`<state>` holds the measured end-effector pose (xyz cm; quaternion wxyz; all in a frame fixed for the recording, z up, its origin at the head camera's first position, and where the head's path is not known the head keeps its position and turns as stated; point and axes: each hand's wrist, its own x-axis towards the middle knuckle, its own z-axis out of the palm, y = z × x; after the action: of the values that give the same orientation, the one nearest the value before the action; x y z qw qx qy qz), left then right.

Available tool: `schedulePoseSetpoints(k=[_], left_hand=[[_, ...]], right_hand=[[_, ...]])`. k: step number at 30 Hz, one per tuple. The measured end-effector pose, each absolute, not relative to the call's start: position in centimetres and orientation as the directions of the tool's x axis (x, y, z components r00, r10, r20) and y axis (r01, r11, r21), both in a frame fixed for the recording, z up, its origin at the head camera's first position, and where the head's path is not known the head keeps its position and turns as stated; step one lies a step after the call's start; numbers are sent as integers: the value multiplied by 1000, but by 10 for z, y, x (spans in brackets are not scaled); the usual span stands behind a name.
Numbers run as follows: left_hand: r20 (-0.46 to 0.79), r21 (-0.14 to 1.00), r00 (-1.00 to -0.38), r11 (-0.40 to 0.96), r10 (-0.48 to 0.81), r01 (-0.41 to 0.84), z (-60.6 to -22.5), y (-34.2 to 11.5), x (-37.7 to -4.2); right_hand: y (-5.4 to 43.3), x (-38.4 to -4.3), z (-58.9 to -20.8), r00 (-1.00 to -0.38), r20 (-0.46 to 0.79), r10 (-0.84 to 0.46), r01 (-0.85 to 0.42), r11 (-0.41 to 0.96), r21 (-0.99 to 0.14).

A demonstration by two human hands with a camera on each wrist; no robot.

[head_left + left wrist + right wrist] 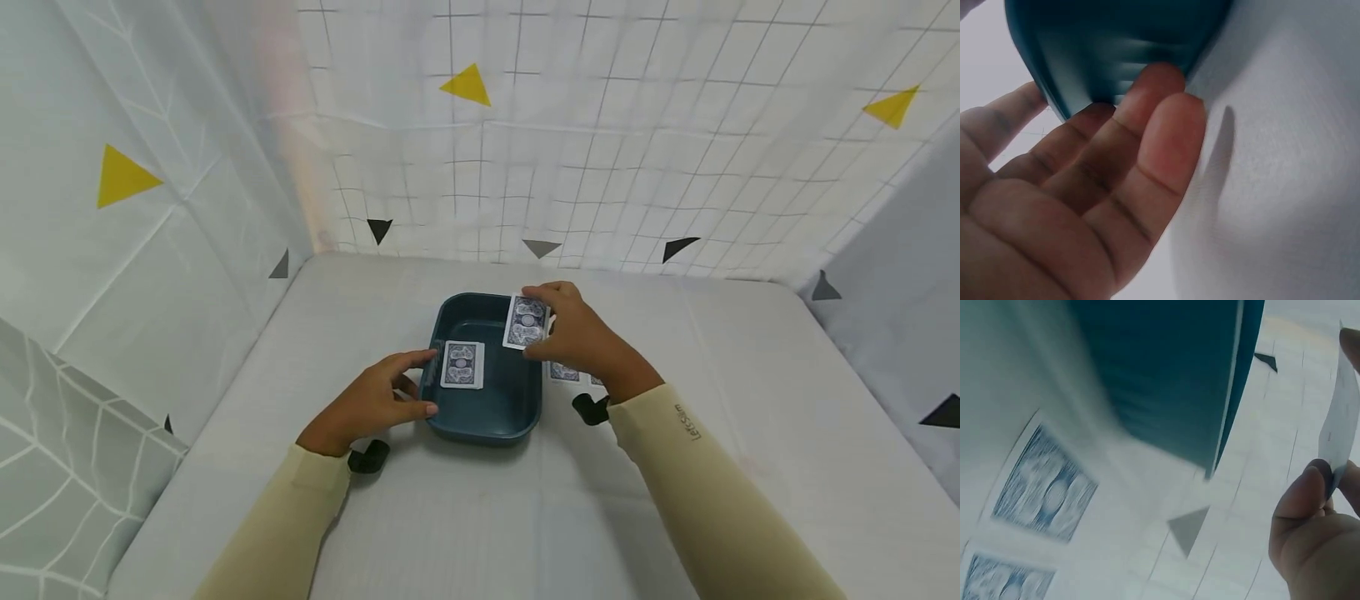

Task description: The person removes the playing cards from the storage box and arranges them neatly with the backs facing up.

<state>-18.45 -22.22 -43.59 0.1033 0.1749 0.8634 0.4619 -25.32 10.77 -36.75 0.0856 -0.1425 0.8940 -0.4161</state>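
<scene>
A dark teal tray (487, 421) stands on the table, with a playing card pile (462, 365) lying back-up at its left inside. My left hand (375, 400) touches the tray's left side; the left wrist view shows the fingertips (1172, 134) by its outer wall (1085, 56), fairly straight. Over the tray's far right part, my right hand (573, 333) pinches a playing card (525, 322) between thumb and fingers, its patterned back up. From the right wrist view that held card (1339, 425) appears edge-on. Whether it is one card or more I cannot tell.
Right of the tray, partly under my right wrist, cards (564, 372) lie back-up on the white-covered table (480, 517); two (1046, 487) show in the right wrist view. White sheeting (600, 167) with grid lines and coloured triangles hangs behind.
</scene>
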Motion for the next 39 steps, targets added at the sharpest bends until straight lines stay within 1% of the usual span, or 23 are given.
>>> schedulePoseSetpoints(k=[8, 17, 24, 31, 39], left_hand=[[-12, 828, -918, 520, 395, 213, -432, -225, -183], [-9, 831, -919, 515, 394, 212, -434, -224, -184], [-24, 836, -922, 514, 387, 194, -436, -223, -183], [-16, 830, -921, 519, 389, 205, -435, -223, -185], [-19, 839, -919, 506, 395, 201, -435, -220, -184]], right_hand=[[167, -246, -379, -956, -61, -288, -143, 637, -758], [227, -239, -391, -962, -109, -252, -74, 619, -782], [254, -239, -396, -963, -119, -243, -69, 645, -761], [277, -241, -408, -959, -188, -213, -8, 683, -730], [292, -242, -421, -949, -238, -206, 37, 678, -735]])
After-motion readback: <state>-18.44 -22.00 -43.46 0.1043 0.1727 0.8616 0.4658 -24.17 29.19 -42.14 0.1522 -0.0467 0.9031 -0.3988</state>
